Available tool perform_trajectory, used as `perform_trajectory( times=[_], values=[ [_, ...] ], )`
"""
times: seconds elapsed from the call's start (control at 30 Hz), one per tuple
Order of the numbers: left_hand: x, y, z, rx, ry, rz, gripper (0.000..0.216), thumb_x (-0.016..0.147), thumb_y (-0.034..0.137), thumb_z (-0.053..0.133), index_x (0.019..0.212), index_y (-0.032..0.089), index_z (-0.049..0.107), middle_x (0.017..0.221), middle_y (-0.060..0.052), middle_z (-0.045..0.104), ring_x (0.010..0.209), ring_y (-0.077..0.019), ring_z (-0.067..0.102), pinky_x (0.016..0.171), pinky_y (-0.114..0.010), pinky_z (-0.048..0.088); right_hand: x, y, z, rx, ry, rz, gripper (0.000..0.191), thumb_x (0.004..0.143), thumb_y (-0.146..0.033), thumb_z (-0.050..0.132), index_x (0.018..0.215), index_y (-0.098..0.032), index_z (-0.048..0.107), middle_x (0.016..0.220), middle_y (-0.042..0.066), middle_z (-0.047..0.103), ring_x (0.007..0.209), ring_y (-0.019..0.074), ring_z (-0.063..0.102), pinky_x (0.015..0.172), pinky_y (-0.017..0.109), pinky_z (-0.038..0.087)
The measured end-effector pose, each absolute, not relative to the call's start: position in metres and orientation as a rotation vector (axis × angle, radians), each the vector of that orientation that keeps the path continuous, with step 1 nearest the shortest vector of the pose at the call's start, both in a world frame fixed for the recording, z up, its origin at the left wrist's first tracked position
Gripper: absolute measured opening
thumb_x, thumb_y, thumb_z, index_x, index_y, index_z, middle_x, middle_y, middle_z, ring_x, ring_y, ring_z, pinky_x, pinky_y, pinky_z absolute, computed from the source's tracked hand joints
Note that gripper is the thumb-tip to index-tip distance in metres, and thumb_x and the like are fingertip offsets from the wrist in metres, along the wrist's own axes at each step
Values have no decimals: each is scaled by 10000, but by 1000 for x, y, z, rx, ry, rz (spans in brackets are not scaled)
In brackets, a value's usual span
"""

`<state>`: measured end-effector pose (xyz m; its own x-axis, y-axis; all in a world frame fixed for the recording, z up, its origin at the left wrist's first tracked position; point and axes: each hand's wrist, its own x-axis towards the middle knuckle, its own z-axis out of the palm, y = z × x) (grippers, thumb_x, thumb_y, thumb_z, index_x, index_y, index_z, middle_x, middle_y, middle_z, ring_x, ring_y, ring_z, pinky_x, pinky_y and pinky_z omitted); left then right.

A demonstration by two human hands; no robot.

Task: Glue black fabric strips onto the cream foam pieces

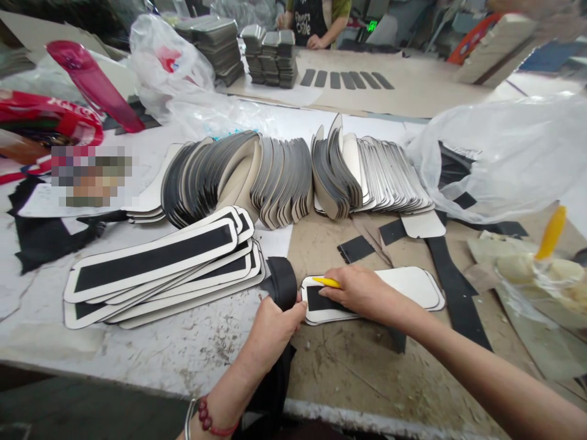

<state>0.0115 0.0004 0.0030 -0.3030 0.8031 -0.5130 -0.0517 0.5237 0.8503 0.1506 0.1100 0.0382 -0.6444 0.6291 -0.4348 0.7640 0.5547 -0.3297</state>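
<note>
My left hand is closed on a black fabric strip that loops over it and hangs down past the table's front edge. My right hand grips a small yellow tool and presses it onto the black strip's end, which lies on a white elongated board piece. That piece lies on top of one or two similar ones. To the left lies a fanned stack of white pieces with black strips on them.
Rows of curved grey and white pieces stand behind. Black scraps and a long black strip lie to the right. Plastic bags sit at right and back left. Another person stands at the far table by stacked pieces.
</note>
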Motion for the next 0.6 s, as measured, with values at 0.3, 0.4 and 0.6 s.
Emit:
perform_trajectory(
  times=[0.3, 0.4, 0.6],
  values=[
    [16, 7, -9, 689, 1753, 972, 205, 658, 340, 636, 568, 165, 579, 425, 41, 470, 404, -116, 398, 414, -230, 308, 157, 108, 41, 1090, 2528, -631, 237, 848, -391, 578, 924, -190, 678, 875, 105, 707, 831, 260, 643, 622, 272, 371],
    [16, 6, -10, 707, 1760, 976, 266, 660, 391, 653, 548, 161, 580, 432, 27, 488, 406, -124, 414, 407, -232, 306, 193, 110, 47, 1143, 2478, -625, 236, 830, -412, 584, 855, -190, 660, 830, 92, 695, 797, 259, 632, 613, 274, 361],
    [13, 1, -8, 749, 1772, 953, 321, 646, 451, 693, 563, 150, 618, 424, 14, 507, 406, -144, 435, 407, -246, 323, 279, 126, 53, 1488, 2382, -804, 240, 893, -352, 463, 769, -181, 578, 774, 34, 649, 683, 172, 591, 610, 247, 361]
  ],
)
